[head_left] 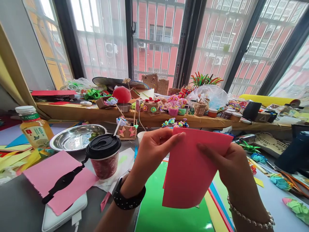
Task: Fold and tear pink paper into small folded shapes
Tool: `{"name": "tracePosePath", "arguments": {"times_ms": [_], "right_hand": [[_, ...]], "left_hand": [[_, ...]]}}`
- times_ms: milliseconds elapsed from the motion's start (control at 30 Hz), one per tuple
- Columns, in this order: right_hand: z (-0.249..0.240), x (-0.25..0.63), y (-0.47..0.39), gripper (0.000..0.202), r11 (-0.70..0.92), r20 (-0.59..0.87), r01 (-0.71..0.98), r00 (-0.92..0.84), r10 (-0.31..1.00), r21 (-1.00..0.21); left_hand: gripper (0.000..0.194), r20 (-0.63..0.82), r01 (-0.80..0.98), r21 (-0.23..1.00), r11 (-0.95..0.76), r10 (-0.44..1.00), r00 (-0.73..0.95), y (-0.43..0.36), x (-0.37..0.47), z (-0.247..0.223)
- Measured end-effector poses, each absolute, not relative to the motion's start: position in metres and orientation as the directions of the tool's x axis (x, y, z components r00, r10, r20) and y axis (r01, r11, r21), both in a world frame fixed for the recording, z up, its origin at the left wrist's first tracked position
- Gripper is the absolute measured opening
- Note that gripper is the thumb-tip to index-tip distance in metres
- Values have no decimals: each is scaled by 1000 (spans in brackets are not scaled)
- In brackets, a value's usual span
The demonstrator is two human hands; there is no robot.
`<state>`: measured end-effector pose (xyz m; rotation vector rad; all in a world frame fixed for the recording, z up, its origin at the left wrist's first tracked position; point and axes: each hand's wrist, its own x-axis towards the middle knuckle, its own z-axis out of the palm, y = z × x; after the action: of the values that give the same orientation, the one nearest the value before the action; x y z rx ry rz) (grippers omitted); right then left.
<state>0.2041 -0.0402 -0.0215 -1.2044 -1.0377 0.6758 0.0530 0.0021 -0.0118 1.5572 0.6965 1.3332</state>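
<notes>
Between both hands I hold up a sheet of red-pink paper (190,174), which looks doubled over, with a second edge showing along its left side. My left hand (156,148) pinches its upper left corner, thumb in front. On the right, my right hand (229,161) grips the sheet with the thumb lying across its front; the other fingers are behind it and hidden. Below the paper lies a glossy green sheet (152,206) on top of other coloured papers.
To the left stand a lidded coffee cup (105,164), a steel plate (65,138) with green fruit, and a drink bottle (33,127). A pink sheet (72,180) rests over a white power bank (62,214). Paper flowers (281,181) lie at right; crafts crowd the windowsill (101,112).
</notes>
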Motion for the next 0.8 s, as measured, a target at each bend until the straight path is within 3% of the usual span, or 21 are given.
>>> {"name": "tracePosePath", "arguments": {"times_ms": [133,367,567,800], "right_hand": [[-21,203,-41,21,238,250,79,380,890,-968],[-16,199,-44,15,281,233,-44,444,865,-959],[-17,203,-43,16,288,307,110,413,858,-951],[-21,212,-42,22,215,292,273,280,915,-938]], "left_hand": [[10,418,-210,900,-382,893,166,0,55,-11],[20,438,-95,899,-427,885,161,1,54,-12],[16,517,23,840,-543,811,274,3,50,-11],[12,579,291,658,-695,714,394,3,42,-8]]}}
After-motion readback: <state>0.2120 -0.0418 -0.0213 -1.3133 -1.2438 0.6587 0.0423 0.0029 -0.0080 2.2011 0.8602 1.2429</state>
